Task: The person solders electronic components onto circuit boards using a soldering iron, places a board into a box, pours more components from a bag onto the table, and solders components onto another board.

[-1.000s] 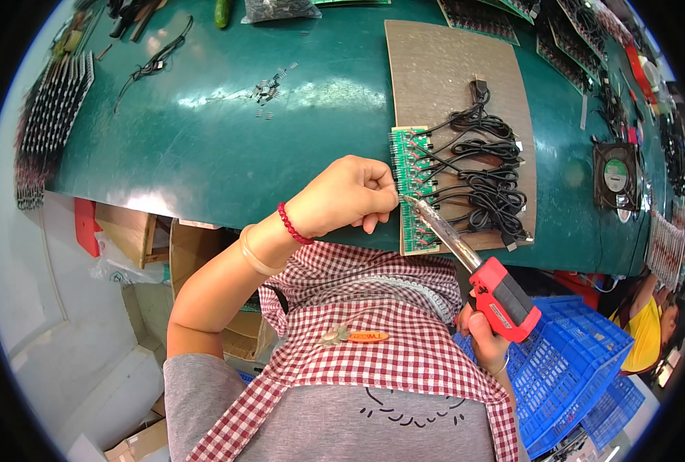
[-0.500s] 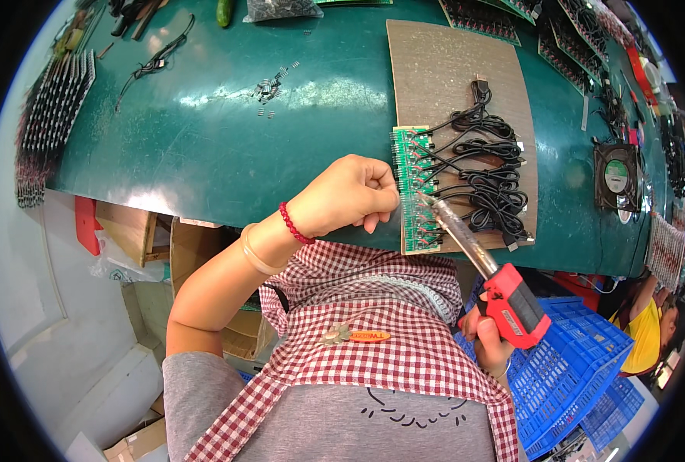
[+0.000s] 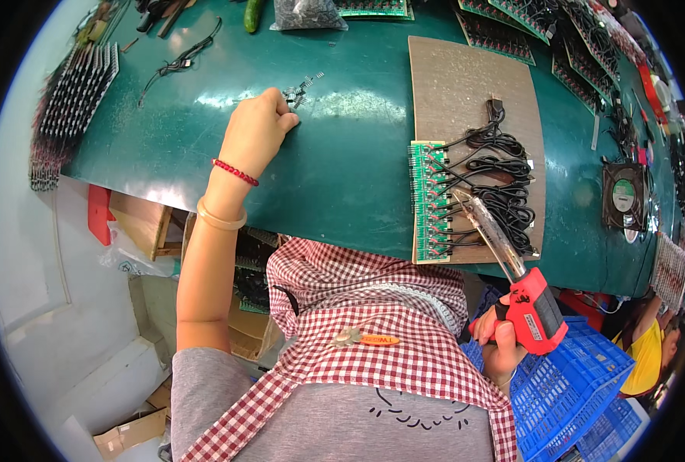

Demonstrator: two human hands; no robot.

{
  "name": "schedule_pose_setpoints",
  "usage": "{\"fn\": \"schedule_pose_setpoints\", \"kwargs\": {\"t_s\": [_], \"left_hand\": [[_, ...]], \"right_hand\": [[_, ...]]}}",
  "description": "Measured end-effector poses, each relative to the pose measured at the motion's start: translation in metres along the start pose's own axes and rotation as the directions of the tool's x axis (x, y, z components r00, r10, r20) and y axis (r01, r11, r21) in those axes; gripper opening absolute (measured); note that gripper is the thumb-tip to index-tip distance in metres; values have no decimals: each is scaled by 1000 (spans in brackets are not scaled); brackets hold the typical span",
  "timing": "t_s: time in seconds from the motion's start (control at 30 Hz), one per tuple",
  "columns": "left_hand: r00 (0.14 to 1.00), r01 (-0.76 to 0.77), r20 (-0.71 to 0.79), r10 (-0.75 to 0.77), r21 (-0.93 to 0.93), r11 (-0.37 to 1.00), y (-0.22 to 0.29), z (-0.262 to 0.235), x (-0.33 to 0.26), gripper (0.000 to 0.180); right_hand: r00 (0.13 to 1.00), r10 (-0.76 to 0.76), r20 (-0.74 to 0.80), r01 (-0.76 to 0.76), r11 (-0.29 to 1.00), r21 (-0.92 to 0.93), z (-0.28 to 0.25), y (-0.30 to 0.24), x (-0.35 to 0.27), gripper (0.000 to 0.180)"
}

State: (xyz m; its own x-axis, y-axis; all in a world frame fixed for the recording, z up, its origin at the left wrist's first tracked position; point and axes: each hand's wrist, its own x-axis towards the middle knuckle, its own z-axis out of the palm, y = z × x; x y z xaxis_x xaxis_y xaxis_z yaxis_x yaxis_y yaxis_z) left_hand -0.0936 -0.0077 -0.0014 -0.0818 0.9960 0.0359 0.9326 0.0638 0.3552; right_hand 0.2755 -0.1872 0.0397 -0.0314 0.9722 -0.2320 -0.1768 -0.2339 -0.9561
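Fingers curled, the left hand [image 3: 254,129] meets small pin strips [image 3: 299,94] on the green table [image 3: 342,185], any grip hidden from where I stand; the right hand [image 3: 500,348] clasps a red soldering iron [image 3: 533,302]. The strips look light, stiff, easily bent, best pinched sideways. Circuit boards [image 3: 431,204] lie rightward.

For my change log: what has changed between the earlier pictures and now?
The left hand has moved from beside the green circuit board, leftward and farther out, to the small loose pieces; whether it grips one is hidden. The soldering iron has drawn back rightward. The right hand still holds it; board and black cables remain on the brown panel.
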Motion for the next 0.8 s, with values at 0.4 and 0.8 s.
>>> {"fn": "schedule_pose_setpoints", "kwargs": {"t_s": [0.4, 0.8], "left_hand": [[984, -146, -92, 153, 78, 986, 6, 10, -8, 15], [996, -82, -16, 83, -401, 912, 32, -2, -15, 7]], "right_hand": [[991, -133, 4, 133, 990, 53, 7, 0, 10, 44], [981, -193, 33, 192, 981, 35, 18, -1, 16, 39]]}}
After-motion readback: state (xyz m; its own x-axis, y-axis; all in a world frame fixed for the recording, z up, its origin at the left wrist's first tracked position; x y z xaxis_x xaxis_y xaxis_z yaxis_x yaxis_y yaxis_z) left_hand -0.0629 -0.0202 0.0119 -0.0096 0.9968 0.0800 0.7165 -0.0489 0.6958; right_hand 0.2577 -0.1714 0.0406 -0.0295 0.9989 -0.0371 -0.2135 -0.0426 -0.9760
